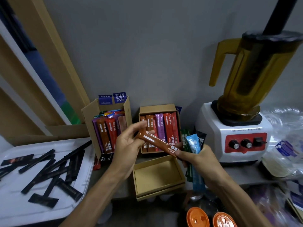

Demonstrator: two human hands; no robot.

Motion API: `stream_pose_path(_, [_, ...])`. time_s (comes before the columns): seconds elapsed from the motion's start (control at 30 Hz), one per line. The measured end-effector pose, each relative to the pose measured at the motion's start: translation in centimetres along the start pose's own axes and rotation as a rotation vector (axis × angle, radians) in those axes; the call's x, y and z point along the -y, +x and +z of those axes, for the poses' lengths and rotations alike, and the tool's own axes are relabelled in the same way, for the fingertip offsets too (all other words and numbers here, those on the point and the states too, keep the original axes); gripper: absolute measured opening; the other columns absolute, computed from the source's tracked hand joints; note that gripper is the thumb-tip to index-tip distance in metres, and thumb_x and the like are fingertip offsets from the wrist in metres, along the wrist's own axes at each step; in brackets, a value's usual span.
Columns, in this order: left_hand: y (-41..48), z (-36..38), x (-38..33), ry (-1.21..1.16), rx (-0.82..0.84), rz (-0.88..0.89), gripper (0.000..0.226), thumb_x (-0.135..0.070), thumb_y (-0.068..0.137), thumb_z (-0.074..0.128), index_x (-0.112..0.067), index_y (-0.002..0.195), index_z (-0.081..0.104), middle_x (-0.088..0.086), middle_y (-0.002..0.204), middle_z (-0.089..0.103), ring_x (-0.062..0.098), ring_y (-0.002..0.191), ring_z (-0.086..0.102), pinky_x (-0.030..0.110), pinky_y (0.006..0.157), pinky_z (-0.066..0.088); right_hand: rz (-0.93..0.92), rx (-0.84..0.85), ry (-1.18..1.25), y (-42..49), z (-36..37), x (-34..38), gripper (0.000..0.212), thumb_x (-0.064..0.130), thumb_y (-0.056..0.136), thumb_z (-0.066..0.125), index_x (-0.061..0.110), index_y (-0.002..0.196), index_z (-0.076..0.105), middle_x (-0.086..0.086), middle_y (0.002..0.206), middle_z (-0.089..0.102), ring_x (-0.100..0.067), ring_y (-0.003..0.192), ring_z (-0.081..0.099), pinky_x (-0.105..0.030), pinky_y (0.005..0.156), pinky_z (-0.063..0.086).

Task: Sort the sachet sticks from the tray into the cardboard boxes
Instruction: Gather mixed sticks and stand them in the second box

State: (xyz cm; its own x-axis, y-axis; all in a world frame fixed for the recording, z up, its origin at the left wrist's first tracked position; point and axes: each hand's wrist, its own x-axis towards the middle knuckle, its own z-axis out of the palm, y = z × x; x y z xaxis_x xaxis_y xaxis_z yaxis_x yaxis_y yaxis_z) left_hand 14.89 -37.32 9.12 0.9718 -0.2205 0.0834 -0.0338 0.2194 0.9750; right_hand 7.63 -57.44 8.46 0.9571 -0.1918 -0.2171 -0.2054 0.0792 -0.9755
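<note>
My left hand (127, 145) pinches the upper end of a brown sachet stick (158, 142). My right hand (199, 158) grips a bunch of sachet sticks, among them a light blue one (194, 145), green ones and a black one, and also touches the brown stick's lower end. Behind the hands stands a shallow cardboard box (157, 108) with brown, purple and red sticks side by side. A taller open cardboard box (127, 110) at its left holds several coloured sticks upright. An empty cardboard box (157, 176) lies in front. The white tray (77, 192) at left carries several black sticks (49, 167).
A white blender (234, 136) with an amber jug stands at the right against the grey wall. Crumpled clear plastic bags (285, 145) lie beside it. Two orange lids (197, 217) sit at the bottom edge. Cardboard sheets lean at the far left.
</note>
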Motion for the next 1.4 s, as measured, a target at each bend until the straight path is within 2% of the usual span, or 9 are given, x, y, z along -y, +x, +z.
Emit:
stream_pose_path(0.17, [0.5, 0.6, 0.4, 0.116, -0.113, -0.085, 0.024, -0.013, 0.094, 0.062, -0.018, 0.117, 0.057, 0.006, 0.112, 0.07, 0.009, 0.095, 0.072, 0.026, 0.077, 0.058, -0.033, -0.108, -0.04, 0.0, 0.2, -0.4, 0.015, 0.014, 0.085, 0.076, 0.01, 0.1, 0.073, -0.003, 0.073, 0.072, -0.01, 0.058, 0.061, -0.025, 0.06, 0.054])
stream_pose_path(0.43, [7.5, 1.9, 0.2, 0.785, -0.125, 0.23, 0.021, -0.021, 0.097, 0.06, -0.024, 0.118, 0.061, -0.016, 0.101, 0.059, 0.001, 0.09, 0.062, 0.012, 0.062, 0.053, -0.045, -0.194, -0.124, -0.1, -0.4, -1.1, 0.012, 0.026, 0.091, 0.07, 0.018, 0.1, 0.07, 0.004, 0.067, 0.066, -0.002, 0.053, 0.061, -0.023, 0.056, 0.048])
stream_pose_path(0.63, [9.2, 1.9, 4.2, 1.137, 0.023, 0.343, 0.043, -0.021, 0.097, 0.06, -0.013, 0.138, 0.054, 0.0, 0.129, 0.041, 0.012, 0.122, 0.045, 0.034, 0.1, 0.051, -0.041, -0.207, -0.107, -0.7, -1.2, -1.1, 0.009, 0.025, 0.091, 0.07, 0.02, 0.099, 0.069, -0.001, 0.073, 0.066, -0.005, 0.057, 0.062, -0.027, 0.061, 0.049])
stream_pose_path(0.87, [7.0, 0.7, 7.0, 1.663, 0.15, 0.499, 0.074, -0.044, 0.089, 0.066, -0.018, 0.151, 0.034, 0.004, 0.159, 0.031, 0.023, 0.149, 0.022, 0.039, 0.12, 0.013, 0.036, -0.202, 0.113, -0.4, -1.7, -1.2, 0.018, 0.029, 0.092, 0.068, 0.013, 0.101, 0.067, -0.003, 0.077, 0.069, -0.016, 0.072, 0.067, -0.032, 0.069, 0.052])
stream_pose_path(1.07, [7.3, 0.4, 7.9, 1.68, 0.164, 0.484, 0.078, -0.048, 0.092, 0.06, -0.016, 0.154, 0.026, 0.006, 0.163, 0.022, 0.023, 0.152, 0.015, 0.04, 0.124, 0.008, 0.07, -0.104, 0.345, 0.4, -1.9, -1.0, 0.016, 0.009, 0.098, 0.055, 0.008, 0.113, 0.06, -0.011, 0.084, 0.066, -0.02, 0.074, 0.064, -0.037, 0.079, 0.052])
stream_pose_path(1.2, [7.3, 0.2, 8.0, 1.667, 0.2, 0.447, 0.078, -0.051, 0.095, 0.052, -0.019, 0.156, 0.016, 0.004, 0.165, 0.013, 0.021, 0.153, 0.007, 0.041, 0.125, 0.005, 0.062, -0.018, 0.345, 0.2, -1.8, -0.5, 0.021, 0.012, 0.101, 0.053, -0.003, 0.112, 0.062, -0.017, 0.095, 0.073, -0.019, 0.076, 0.07, -0.028, 0.066, 0.059])
stream_pose_path(1.27, [6.9, 0.3, 7.4, 1.579, 0.181, 0.441, 0.075, -0.05, 0.096, 0.052, -0.021, 0.156, 0.018, 0.001, 0.165, 0.013, 0.019, 0.152, 0.006, 0.039, 0.124, 0.001, 0.056, 0.011, 0.355, 0.2, -1.7, -0.4, 0.025, 0.013, 0.101, 0.053, -0.005, 0.113, 0.064, -0.021, 0.1, 0.073, -0.024, 0.08, 0.07, -0.032, 0.071, 0.062])
stream_pose_path(1.33, [5.8, 1.0, 6.1, 1.326, 0.088, 0.432, 0.064, -0.045, 0.096, 0.055, -0.021, 0.151, 0.034, -0.002, 0.159, 0.03, 0.016, 0.147, 0.022, 0.04, 0.122, 0.015, 0.048, 0.04, 0.384, 0.2, -1.6, -0.3, 0.025, 0.013, 0.1, 0.055, -0.006, 0.115, 0.063, -0.023, 0.1, 0.071, -0.029, 0.085, 0.069, -0.038, 0.078, 0.059])
stream_pose_path(1.4, [4.7, 2.3, 3.8, 0.991, 0.057, 0.378, 0.045, -0.041, 0.096, 0.056, -0.02, 0.136, 0.054, -0.005, 0.138, 0.05, 0.007, 0.128, 0.044, 0.038, 0.108, 0.044, 0.036, 0.079, 0.392, 0.1, -1.4, -0.2, 0.025, 0.013, 0.097, 0.059, -0.004, 0.115, 0.062, -0.022, 0.101, 0.07, -0.032, 0.088, 0.067, -0.044, 0.084, 0.057])
